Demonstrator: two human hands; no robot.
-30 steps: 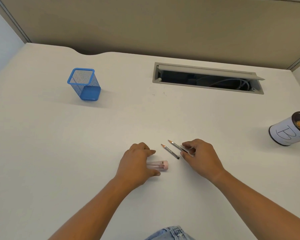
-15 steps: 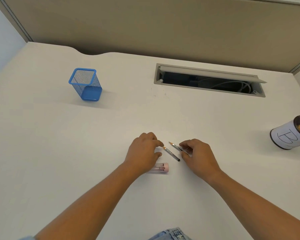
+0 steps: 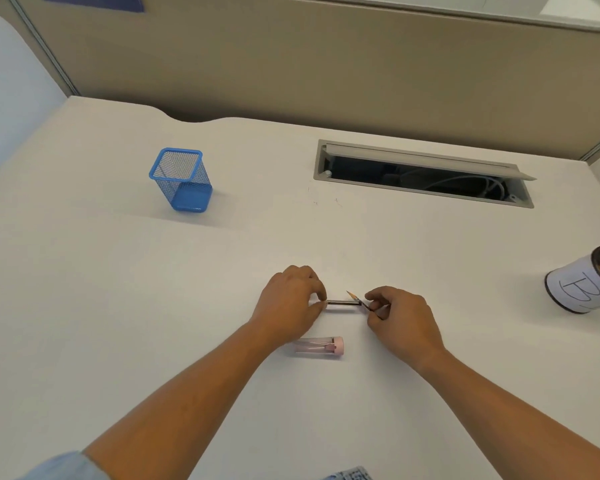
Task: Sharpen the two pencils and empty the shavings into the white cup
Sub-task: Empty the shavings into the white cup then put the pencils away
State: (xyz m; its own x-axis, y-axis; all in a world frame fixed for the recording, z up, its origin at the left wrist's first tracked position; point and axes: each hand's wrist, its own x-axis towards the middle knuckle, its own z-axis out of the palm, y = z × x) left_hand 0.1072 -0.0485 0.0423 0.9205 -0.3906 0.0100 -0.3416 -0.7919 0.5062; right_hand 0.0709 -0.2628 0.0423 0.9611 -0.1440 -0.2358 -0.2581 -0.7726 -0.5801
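- Two short dark-barrelled wooden pencils sit at lower centre of frame, on the off-white desk top [image 3: 153,306]. One pencil [image 3: 342,302] lies roughly level, left end pinched between thumb and fingertips of the left hand [image 3: 291,299]. The other pencil [image 3: 361,301] slants, sharpened orange-wood tip pointing up-left, back end clamped in the fingers of the right hand [image 3: 400,315].
- Handling, my read: both v. light, thin, stiff; round barrels prob. roll if let go. Tips brittle, so grip mid-barrel or back end, not the point. Short stubs = little room for fingers, pinch firmly.
- Clear plastic tube sharpener with pale pink cap [image 3: 321,347] lies on its side just below the hands, touching neither. Looks light, smooth, likely to roll; hold the tube body w/ one hand, twist pencil w/ the other. Cap may pull off for emptying; can't tell how it's fitted.
- White paper-wrapped cup with a hand-drawn letter [image 3: 582,289] at right edge of frame, well apart; brownish bits visible inside.
- Blue wire-mesh square pen pot [image 3: 182,181] upper left, empty as far as seen.
- Grey open cable hatch [image 3: 423,174] upper right of centre, cords inside.
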